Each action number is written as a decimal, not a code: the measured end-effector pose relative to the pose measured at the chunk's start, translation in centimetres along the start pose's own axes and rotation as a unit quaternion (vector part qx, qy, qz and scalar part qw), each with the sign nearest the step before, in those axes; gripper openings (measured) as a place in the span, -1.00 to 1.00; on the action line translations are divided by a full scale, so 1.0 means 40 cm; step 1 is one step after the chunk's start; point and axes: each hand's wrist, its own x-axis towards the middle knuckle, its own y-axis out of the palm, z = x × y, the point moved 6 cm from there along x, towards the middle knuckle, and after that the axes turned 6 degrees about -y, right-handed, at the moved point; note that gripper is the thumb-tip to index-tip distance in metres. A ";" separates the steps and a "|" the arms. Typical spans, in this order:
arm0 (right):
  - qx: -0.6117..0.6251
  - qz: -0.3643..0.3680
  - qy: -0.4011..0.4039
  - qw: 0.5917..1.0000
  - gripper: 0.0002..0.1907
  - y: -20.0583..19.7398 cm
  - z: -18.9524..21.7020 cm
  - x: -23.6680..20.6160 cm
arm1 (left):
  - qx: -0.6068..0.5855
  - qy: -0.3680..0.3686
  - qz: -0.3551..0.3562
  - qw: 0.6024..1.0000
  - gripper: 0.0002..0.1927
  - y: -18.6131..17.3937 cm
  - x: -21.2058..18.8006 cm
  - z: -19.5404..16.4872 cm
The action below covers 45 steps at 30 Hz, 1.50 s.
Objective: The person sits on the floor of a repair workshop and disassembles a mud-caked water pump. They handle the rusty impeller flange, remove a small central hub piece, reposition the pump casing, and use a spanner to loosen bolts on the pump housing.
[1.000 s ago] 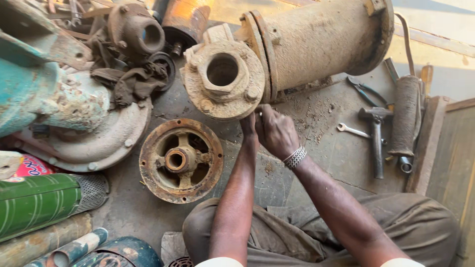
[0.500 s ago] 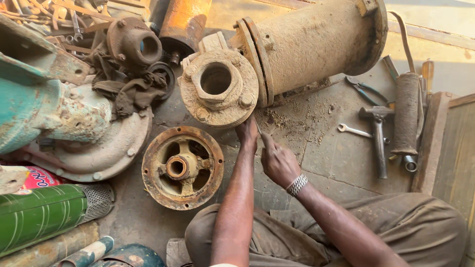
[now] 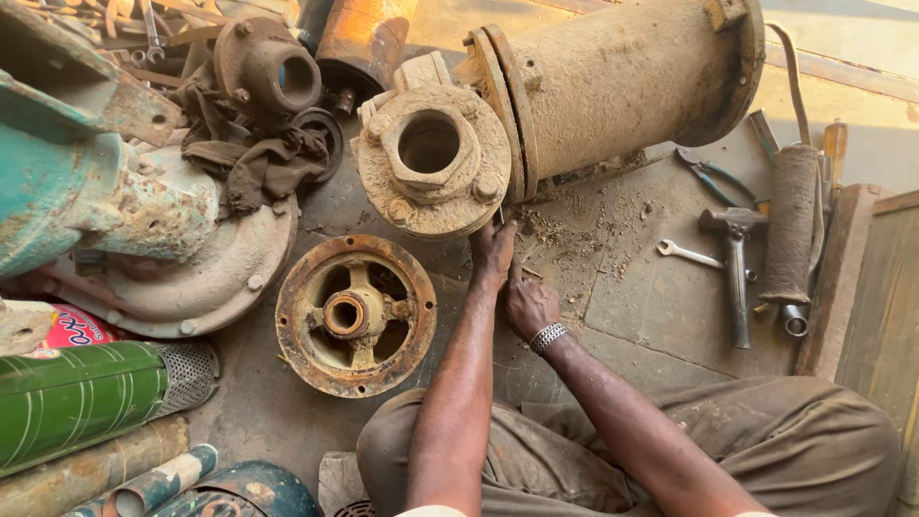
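My left hand (image 3: 493,251) reaches to the lower rim of a rusty round pump flange (image 3: 433,161) with a hexagonal hub. Its fingers are closed on a thin dark metal tool whose tip pokes up at the seam between the flange and the big dusty motor cylinder (image 3: 622,81). My right hand (image 3: 529,304), with a metal bracelet at the wrist, rests just below on the concrete floor with its fingers curled. What it holds, if anything, is hidden. A rusty spoked disc (image 3: 356,314) lies flat to the left of my left forearm.
A hammer (image 3: 735,273), a small spanner (image 3: 687,254), pliers (image 3: 713,174) and a wrapped handle (image 3: 790,225) lie at the right by a wooden board (image 3: 876,287). Left are a teal pump body (image 3: 57,182), a grey casing (image 3: 206,278), a dirty rag (image 3: 258,158), a green cylinder (image 3: 81,397).
My right hand has drawn back from the flange's rim toward my body and down to the floor. My left hand stays at the rim. The camera has shifted slightly.
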 end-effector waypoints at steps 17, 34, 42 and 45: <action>0.116 -0.183 -0.047 0.975 -0.62 -0.220 -0.010 -0.016 | 0.007 -0.087 0.044 0.995 -0.27 0.001 0.025 0.001; 0.176 -0.351 -0.188 0.901 -0.68 -0.310 -0.006 0.038 | -0.204 0.074 0.041 0.975 -0.67 0.010 0.063 -0.028; 0.198 -0.243 -0.145 0.939 -0.69 -0.297 -0.013 0.047 | -0.185 0.122 0.058 0.973 -0.73 0.006 0.048 -0.085; 0.237 -0.248 -0.110 0.933 -0.68 -0.302 -0.013 0.031 | -0.139 0.150 0.031 0.978 -0.81 -0.011 0.015 -0.133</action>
